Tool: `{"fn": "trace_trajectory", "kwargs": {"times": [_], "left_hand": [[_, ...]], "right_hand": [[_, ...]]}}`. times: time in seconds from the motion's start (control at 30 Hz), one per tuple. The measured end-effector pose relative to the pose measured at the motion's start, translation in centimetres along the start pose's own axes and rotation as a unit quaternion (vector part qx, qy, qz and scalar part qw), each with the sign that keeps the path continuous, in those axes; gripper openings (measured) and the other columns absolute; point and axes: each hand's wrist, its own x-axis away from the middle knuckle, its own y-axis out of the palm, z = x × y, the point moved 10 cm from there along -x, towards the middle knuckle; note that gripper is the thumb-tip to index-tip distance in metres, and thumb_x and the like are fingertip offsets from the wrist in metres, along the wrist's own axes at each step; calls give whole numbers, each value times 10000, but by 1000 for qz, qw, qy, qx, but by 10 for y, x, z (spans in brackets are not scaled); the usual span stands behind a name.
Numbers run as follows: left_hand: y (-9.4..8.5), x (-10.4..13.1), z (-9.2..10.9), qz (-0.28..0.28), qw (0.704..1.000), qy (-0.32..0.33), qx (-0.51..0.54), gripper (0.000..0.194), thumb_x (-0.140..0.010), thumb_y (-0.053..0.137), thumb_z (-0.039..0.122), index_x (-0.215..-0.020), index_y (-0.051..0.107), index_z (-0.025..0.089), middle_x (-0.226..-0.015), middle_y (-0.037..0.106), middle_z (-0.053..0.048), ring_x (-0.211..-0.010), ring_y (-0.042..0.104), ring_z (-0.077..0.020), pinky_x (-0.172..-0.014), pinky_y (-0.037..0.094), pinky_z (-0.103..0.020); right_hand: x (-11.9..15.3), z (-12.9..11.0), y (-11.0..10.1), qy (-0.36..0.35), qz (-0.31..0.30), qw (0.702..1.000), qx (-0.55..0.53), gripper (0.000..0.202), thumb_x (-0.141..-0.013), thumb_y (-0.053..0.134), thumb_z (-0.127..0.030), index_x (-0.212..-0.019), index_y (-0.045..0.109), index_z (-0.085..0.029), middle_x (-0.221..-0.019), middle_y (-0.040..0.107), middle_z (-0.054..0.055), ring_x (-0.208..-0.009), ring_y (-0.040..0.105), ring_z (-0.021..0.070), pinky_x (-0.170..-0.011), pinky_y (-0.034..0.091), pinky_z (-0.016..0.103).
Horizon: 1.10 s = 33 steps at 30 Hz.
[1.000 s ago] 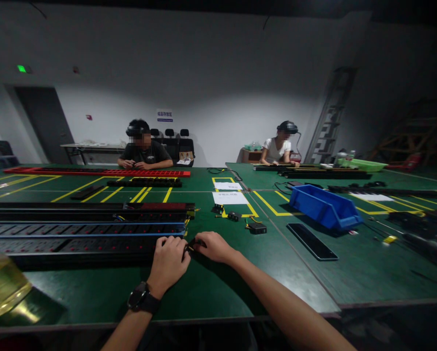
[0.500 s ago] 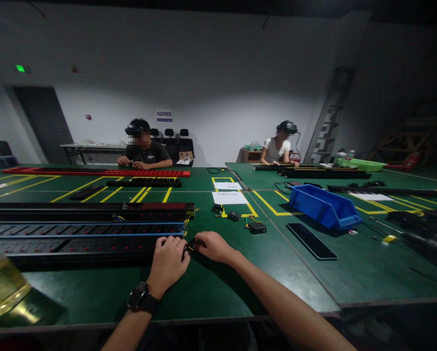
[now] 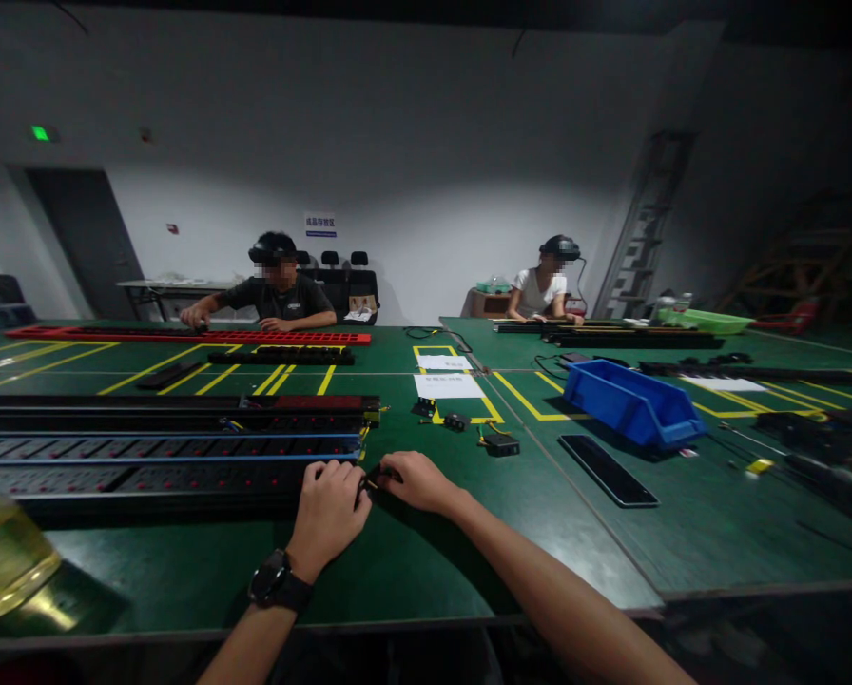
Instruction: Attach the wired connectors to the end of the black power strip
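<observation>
My left hand (image 3: 328, 514) rests curled on the right end of the black strip (image 3: 162, 464), fingers bent over its edge. My right hand (image 3: 416, 480) sits just beside it, fingertips pinched on a small black part (image 3: 373, 476) with yellow wires, held between both hands at the strip's end, above the green table (image 3: 426, 571).

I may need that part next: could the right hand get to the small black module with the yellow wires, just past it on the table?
Probably yes. The right hand sits near the black module, with only bare green table between.
</observation>
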Motion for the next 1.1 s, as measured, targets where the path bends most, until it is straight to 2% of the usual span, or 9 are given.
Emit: {"fn": "trace_trajectory", "kwargs": {"times": [1.1], "left_hand": [[0, 0, 0, 6, 1000, -1, 6, 155, -912, 546, 210, -944, 699, 210, -921, 731, -59, -941, 628, -264, -924, 381, -476]], "right_hand": [[0, 1, 1, -6, 5, 1000, 1, 29, -924, 674, -223, -917, 692, -202, -838, 691, 2, -743, 576, 129, -651, 309, 232]]}}
